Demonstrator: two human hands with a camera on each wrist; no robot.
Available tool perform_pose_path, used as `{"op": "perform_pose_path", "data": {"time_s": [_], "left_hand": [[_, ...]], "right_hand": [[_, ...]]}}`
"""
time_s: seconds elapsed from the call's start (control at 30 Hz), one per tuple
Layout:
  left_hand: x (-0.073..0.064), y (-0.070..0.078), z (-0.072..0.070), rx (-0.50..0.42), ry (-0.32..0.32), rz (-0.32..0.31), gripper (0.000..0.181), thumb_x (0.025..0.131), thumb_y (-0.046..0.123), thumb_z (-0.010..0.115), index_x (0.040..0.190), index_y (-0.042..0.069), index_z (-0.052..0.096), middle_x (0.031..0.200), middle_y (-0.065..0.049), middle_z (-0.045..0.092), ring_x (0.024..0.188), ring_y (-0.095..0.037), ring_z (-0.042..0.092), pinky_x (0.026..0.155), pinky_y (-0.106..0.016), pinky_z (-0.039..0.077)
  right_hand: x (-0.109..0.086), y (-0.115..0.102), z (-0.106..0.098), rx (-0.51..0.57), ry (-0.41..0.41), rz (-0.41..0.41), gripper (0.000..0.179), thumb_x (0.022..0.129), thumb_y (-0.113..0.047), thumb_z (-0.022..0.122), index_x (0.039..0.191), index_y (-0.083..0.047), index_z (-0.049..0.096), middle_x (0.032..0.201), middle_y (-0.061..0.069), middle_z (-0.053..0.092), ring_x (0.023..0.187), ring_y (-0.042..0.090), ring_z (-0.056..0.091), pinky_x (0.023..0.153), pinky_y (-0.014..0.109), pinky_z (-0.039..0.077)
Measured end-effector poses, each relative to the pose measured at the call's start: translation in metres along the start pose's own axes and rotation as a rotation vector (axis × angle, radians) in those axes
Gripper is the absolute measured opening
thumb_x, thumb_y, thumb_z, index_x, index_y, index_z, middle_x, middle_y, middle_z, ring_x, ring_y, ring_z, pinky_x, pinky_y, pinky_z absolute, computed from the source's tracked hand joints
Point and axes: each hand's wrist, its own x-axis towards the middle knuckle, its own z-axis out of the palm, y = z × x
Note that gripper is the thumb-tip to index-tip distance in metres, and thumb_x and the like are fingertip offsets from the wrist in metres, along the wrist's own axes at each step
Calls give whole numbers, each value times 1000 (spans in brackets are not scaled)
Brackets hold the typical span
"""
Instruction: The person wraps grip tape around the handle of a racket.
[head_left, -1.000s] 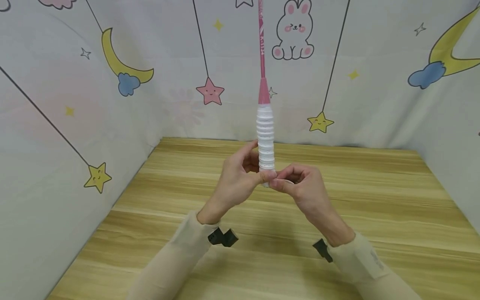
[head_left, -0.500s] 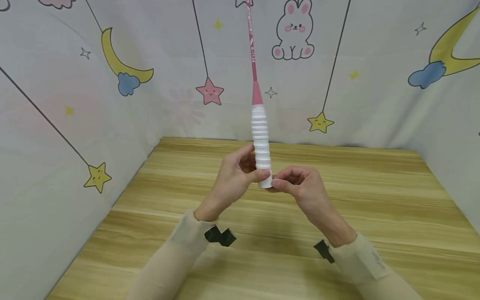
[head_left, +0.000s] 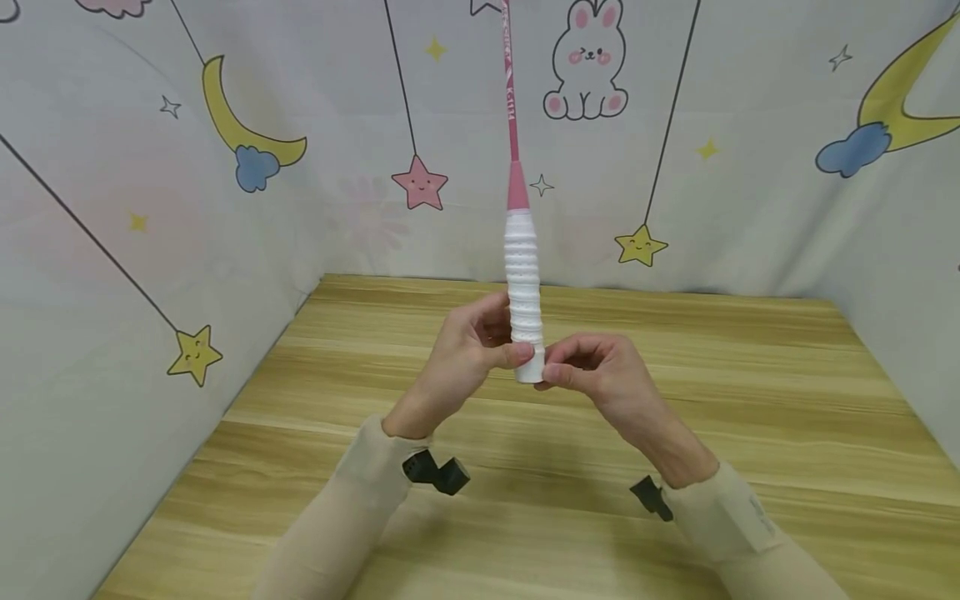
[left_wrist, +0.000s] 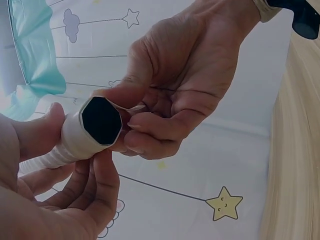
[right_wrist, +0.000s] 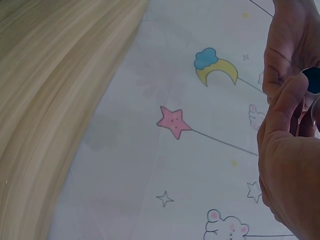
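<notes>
A badminton racket stands nearly upright above the table, its pink shaft (head_left: 512,100) and pink cone (head_left: 518,187) over a ridged white handle (head_left: 522,267). The racket head is out of view. My left hand (head_left: 461,358) grips the lower handle, thumb across the front and fingers behind. At the handle's bottom, my right hand (head_left: 611,375) pinches a thin white strip of grip tape (left_wrist: 134,108), which runs off the rim into its fingers. Turned toward the left wrist camera is the dark, many-sided butt end (left_wrist: 101,121). Most of the strip is hidden inside my right hand.
Below the hands spreads a wood-grain table (head_left: 480,533). White cloth walls (head_left: 300,208) printed with stars, moons and a rabbit surround it. A teal cloth (left_wrist: 37,50) hangs at the left wrist view's edge. Both sleeves carry a small black wrist camera (head_left: 437,473).
The racket's shaft has tipped slightly left, and its handle has turned. More of the handle's smooth white bottom now shows below my left thumb. My left hand has shifted a little left.
</notes>
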Motion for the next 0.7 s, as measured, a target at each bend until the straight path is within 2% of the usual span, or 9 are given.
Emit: {"op": "perform_pose_path", "data": {"time_s": [0.1, 0.23, 0.3, 0.4, 0.57, 0.63, 0.7], "left_hand": [[-1, 1, -1, -19, -26, 8, 54, 98, -10, 71, 150, -4, 58, 121, -28, 70, 97, -17, 69, 89, -30, 58], [-1, 0, -1, -67, -67, -1, 58, 99, -10, 68, 155, -1, 56, 122, -25, 70, 97, -17, 69, 88, -29, 59], [-2, -1, -1, -85, -84, -7, 58, 100, -9, 66, 157, 0, 55, 121, -22, 70, 98, -16, 69, 88, -29, 59], [-2, -2, -1, -102, -104, -12, 59, 102, -8, 64, 159, 2, 53, 119, -18, 71, 98, -16, 70, 88, -28, 60], [-3, -2, -2, -126, -136, -4, 59, 104, -6, 64, 161, 2, 51, 115, -8, 72, 100, -15, 70, 89, -28, 59], [-2, -3, -2, -132, -153, 1, 60, 105, 6, 69, 162, 3, 50, 114, -2, 71, 102, -15, 69, 90, -27, 59], [-2, -3, -3, -136, -169, 8, 70, 101, 26, 75, 162, 4, 49, 115, 1, 70, 104, -15, 69, 91, -27, 57]], "right_hand": [[-1, -1, 0, -6, 4, 19, 8, 92, -13, 88, 89, -14, 81, 95, -8, 80, 83, 12, 78, 87, 31, 66], [-2, -1, 0, -15, 4, 39, 12, 90, -17, 90, 89, -11, 79, 91, -9, 79, 82, 13, 77, 86, 32, 66], [-3, -1, 0, -12, -9, 37, 11, 91, -17, 90, 88, -14, 79, 91, -8, 79, 83, 13, 77, 86, 32, 66], [-2, 1, 0, 34, -53, 28, 12, 91, -19, 90, 89, -18, 79, 92, -8, 79, 84, 11, 77, 87, 31, 66], [0, 7, -3, 181, -173, 14, 11, 96, -18, 85, 98, -14, 75, 100, -5, 82, 90, 12, 81, 92, 33, 67], [0, 9, -4, 230, -222, 4, 13, 98, -20, 83, 105, -13, 74, 105, -3, 83, 95, 13, 82, 94, 34, 67], [1, 11, -6, 266, -266, -6, 19, 100, -23, 82, 113, -12, 73, 110, -1, 83, 99, 14, 82, 94, 34, 66]]}}
